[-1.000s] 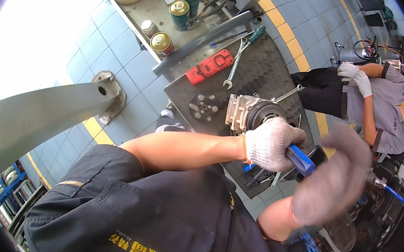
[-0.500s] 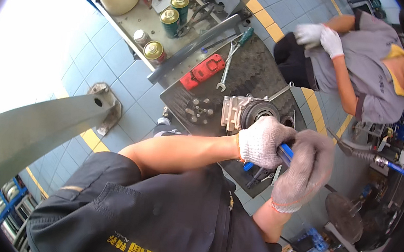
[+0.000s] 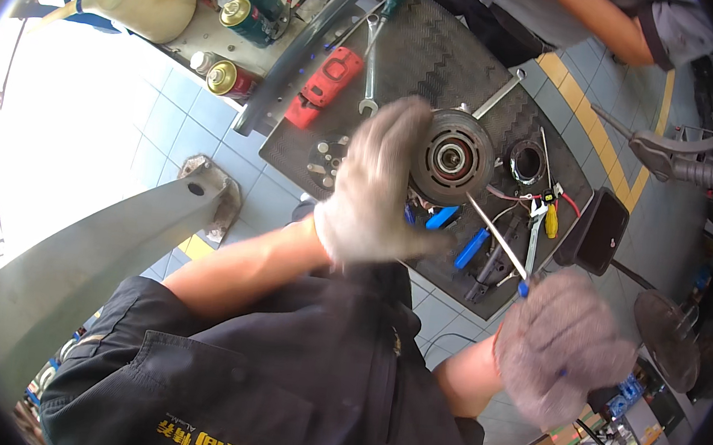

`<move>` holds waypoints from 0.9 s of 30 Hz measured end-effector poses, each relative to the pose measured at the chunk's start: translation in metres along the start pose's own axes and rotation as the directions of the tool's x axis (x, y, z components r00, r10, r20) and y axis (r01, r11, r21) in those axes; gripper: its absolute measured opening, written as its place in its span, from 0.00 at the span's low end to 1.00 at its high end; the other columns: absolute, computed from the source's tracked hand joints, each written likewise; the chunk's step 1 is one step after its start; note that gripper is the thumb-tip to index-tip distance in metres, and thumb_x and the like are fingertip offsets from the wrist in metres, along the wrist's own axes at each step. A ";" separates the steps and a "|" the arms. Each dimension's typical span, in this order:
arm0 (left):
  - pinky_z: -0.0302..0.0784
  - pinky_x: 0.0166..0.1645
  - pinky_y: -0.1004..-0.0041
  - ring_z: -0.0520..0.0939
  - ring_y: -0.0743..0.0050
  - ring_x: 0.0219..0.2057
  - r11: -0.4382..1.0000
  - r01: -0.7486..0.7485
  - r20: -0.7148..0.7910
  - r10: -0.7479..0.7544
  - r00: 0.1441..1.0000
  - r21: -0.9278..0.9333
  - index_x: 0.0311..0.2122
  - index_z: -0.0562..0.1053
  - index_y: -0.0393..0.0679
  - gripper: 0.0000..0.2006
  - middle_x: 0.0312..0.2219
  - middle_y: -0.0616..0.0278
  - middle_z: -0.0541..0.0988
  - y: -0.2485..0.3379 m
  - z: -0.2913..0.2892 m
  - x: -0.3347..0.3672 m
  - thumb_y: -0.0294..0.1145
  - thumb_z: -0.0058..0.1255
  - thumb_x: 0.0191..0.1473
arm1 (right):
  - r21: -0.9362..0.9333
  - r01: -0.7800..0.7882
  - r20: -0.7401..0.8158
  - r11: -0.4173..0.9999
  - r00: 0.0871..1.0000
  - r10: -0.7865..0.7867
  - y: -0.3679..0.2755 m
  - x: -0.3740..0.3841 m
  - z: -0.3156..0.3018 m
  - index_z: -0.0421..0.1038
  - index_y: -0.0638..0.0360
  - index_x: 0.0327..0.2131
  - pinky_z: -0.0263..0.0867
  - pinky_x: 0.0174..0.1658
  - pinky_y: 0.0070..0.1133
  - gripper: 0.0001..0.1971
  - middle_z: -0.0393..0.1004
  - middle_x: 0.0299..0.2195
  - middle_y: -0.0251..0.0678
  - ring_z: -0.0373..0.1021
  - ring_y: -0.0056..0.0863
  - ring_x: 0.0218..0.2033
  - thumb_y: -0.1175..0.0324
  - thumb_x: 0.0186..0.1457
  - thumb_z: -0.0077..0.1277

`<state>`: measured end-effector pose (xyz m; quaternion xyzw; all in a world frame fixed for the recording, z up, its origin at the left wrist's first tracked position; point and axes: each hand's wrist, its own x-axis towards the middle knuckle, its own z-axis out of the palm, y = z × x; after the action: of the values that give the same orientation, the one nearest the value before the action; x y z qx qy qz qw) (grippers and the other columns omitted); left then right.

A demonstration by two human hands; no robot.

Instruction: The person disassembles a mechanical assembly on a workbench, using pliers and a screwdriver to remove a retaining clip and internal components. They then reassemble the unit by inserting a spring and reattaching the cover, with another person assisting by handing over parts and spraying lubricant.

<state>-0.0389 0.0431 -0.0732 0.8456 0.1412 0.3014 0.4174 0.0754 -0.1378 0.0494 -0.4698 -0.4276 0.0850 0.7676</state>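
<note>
A compressor with a round dark pulley (image 3: 453,157) rests on the black-matted bench, pulley face up. My right hand (image 3: 567,350), in a knit glove, is closed around the handle of a screwdriver (image 3: 499,240). The screwdriver's long shaft points at the pulley's lower rim; whether its tip touches the rim I cannot tell. Along the pulley's left side, my gloved left hand (image 3: 377,190) is open, fingers stretched and thumb apart, slightly blurred. It hides most of the compressor body. Left of that hand lies a dark round plate with studs (image 3: 325,161), partly covered.
Blue-handled tools (image 3: 472,248), an adjustable wrench (image 3: 536,231), a yellow-handled screwdriver (image 3: 552,220) and a black ring (image 3: 526,162) lie right of the pulley. A red tool (image 3: 325,88) and a wrench (image 3: 371,69) lie behind. Cans (image 3: 231,79) stand on a side cart. A co-worker's arm (image 3: 603,23) shows at the far side.
My hands have parted: the right has drawn down and right with the screwdriver, while the left has moved left and opened. The pulley now shows fully. The view has shifted, and the co-worker is largely out of frame.
</note>
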 end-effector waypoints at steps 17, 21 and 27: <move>0.82 0.68 0.47 0.86 0.35 0.61 0.991 0.124 -0.002 -0.124 0.992 -0.051 0.63 0.79 0.38 0.47 0.58 0.42 0.85 -0.032 0.034 0.028 0.49 0.87 0.39 | 0.059 -0.227 0.437 0.972 0.882 0.179 0.042 0.027 -0.050 0.74 0.61 0.41 0.75 0.40 0.36 0.13 0.76 0.38 0.40 0.74 0.39 0.36 0.62 0.62 0.62; 0.82 0.68 0.47 0.86 0.35 0.62 0.985 0.158 -0.006 -0.159 0.987 -0.065 0.64 0.79 0.38 0.47 0.59 0.41 0.85 -0.033 0.036 0.024 0.48 0.87 0.38 | 0.005 -0.247 0.367 0.969 0.902 0.228 0.050 0.041 -0.027 0.75 0.63 0.32 0.73 0.33 0.34 0.11 0.75 0.28 0.39 0.74 0.38 0.27 0.65 0.59 0.61; 0.81 0.69 0.48 0.85 0.35 0.63 0.983 0.173 0.086 -0.168 0.982 -0.055 0.65 0.78 0.36 0.49 0.60 0.41 0.84 -0.029 0.027 0.030 0.47 0.86 0.37 | 0.361 -0.195 0.022 0.912 0.979 0.201 0.005 0.041 -0.049 0.74 0.64 0.31 0.72 0.38 0.31 0.06 0.71 0.22 0.34 0.72 0.37 0.26 0.71 0.54 0.57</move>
<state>0.0011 0.0590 -0.0971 0.8284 0.1867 0.2344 0.4732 0.1385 -0.1449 0.0600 -0.3622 -0.3491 0.2359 0.8314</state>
